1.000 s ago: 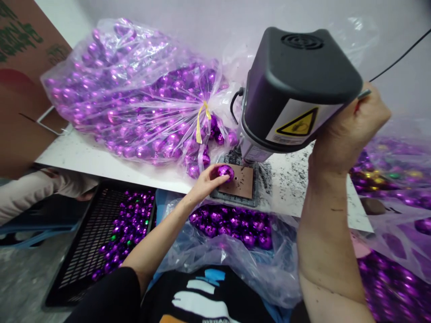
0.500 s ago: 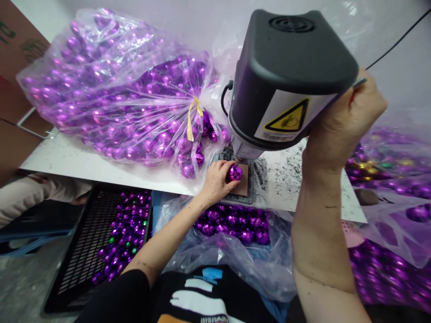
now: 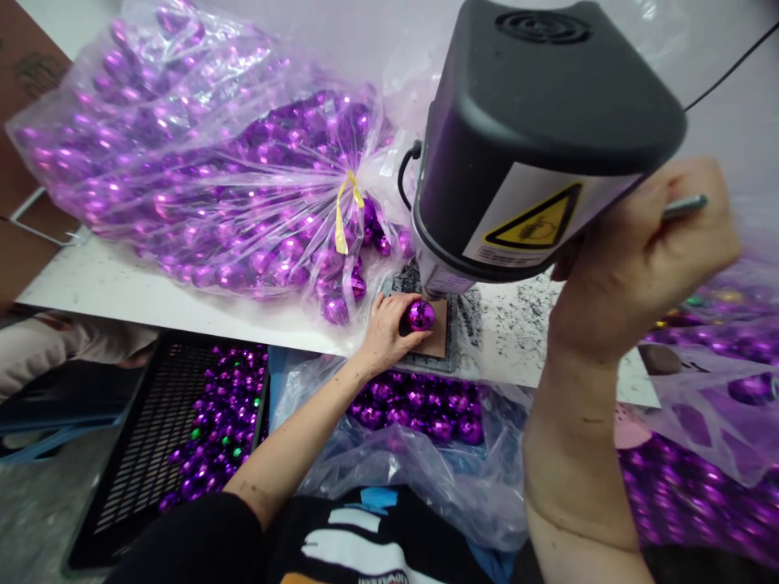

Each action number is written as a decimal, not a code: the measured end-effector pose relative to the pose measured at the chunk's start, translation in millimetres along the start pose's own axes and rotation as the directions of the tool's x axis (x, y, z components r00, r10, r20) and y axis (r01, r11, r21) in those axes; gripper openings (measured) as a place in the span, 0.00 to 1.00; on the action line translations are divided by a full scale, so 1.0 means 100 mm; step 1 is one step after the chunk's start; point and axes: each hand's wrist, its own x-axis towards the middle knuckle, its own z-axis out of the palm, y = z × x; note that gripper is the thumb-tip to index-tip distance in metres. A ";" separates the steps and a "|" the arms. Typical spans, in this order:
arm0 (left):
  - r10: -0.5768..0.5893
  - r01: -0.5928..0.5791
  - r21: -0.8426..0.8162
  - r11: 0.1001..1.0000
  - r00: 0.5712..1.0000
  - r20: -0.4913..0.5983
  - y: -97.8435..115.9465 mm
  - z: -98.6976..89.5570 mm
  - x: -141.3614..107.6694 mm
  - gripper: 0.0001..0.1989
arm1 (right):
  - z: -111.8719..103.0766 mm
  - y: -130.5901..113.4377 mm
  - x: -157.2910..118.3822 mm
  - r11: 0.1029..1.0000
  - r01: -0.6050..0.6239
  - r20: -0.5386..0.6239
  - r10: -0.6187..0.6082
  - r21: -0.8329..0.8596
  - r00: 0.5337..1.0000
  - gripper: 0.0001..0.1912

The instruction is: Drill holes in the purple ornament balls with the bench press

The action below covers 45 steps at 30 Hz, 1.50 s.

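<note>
My left hand pinches a shiny purple faceted ball between thumb and fingers. The ball rests on or just above a brown block on the metal base, under the black bench drill press; I cannot tell whether the bit touches it. On the right side of the machine, my right hand is closed around a metal lever handle. A yellow warning label marks the drill's housing. Dark shavings lie scattered around the base on the white table.
A tied clear bag full of purple balls lies at the left. Below the table edge, more purple balls sit in plastic. A black crate holds small purple and green balls. Bagged balls fill the right side.
My right hand has moved down and toward me with the lever. The left hand still holds the ball at the block, and the view has shifted slightly.
</note>
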 end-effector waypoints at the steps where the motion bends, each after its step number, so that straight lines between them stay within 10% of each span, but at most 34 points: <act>1: -0.004 0.004 0.000 1.000 1.000 0.001 0.01 0.00 0.00 0.27 | -0.02 -0.01 -0.07 1.000 -0.009 -0.019 0.009 -0.005 1.000 0.25; 16: -0.018 0.019 -0.015 1.000 1.000 0.016 0.03 -0.01 0.00 0.26 | -0.04 0.29 -0.78 0.953 0.286 -0.149 -0.269 0.100 0.951 0.05; 25: -0.019 0.019 -0.029 0.999 1.000 0.012 0.03 -0.02 0.01 0.25 | -0.11 0.26 -0.78 0.968 0.219 -0.037 -0.216 0.119 0.976 0.05; 45: -0.010 0.010 -0.017 1.000 1.000 0.001 0.02 -0.03 0.02 0.25 | 0.01 0.41 -1.01 0.977 0.178 -0.164 -0.158 0.114 0.974 0.09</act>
